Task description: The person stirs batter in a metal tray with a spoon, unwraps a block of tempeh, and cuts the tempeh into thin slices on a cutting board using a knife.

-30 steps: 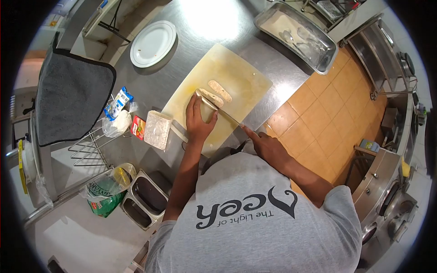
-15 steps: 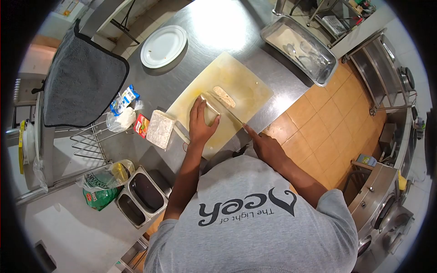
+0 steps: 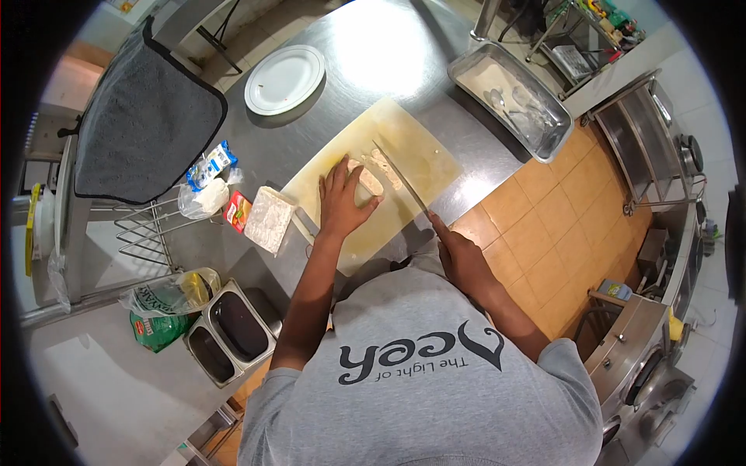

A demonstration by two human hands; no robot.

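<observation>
A pale yellowish cutting board (image 3: 427, 165) lies on the steel table. My left hand (image 3: 340, 203) rests on it, fingers and thumb around a pale block (image 3: 371, 182), whose light, speckled cut face shows on the right. In my right hand (image 3: 464, 256) is the handle of a long knife (image 3: 406, 182); the blade points up and left over the board, apart from the block. A thin speckled slice (image 3: 381, 165) lies beside the blade, which partly covers it. How many slices lie there I cannot tell.
A white plate (image 3: 284, 80) is at the upper left, a metal tray (image 3: 551, 147) with spoons and pale powder at the upper right. Left of the board are a wrapped pale block (image 3: 270, 220), a red packet (image 3: 237, 211) and a blue-white packet (image 3: 210, 166).
The knife has moved right, away from the block and over to the slice. My left hand's fingers have spread a little on the block. The whole view has shifted slightly.
</observation>
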